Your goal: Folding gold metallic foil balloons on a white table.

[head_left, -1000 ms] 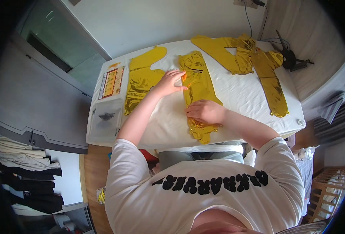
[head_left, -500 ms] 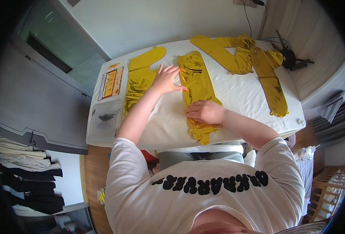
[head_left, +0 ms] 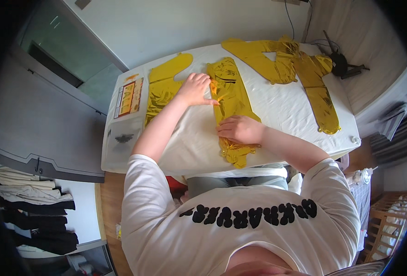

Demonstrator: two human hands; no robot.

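A flat, uninflated gold foil balloon [head_left: 235,95] lies lengthwise in the middle of the white-covered table. At its upper left edge is my left hand [head_left: 195,89], fingers drawn together and thumb stretched apart, tips touching the foil. My right hand [head_left: 241,130] rests across the lower part, its fingers bent over the foil near the left edge; what is under the palm is hidden. Left of my hands lies another gold foil balloon [head_left: 161,94]. At the far right are an A-shaped gold foil balloon [head_left: 258,59] and a further long one [head_left: 320,92] beside it.
The white-covered table [head_left: 288,117] has a printed card [head_left: 129,99] and a clear plastic bag [head_left: 123,138] on its left. A black stand-like object [head_left: 342,65] with cables sits at the far right corner. A grey door [head_left: 42,119] stands left of the table.
The fingers of my left hand have come closer together at the balloon's edge. My right hand stays on the lower part. The whole view has shifted slightly.
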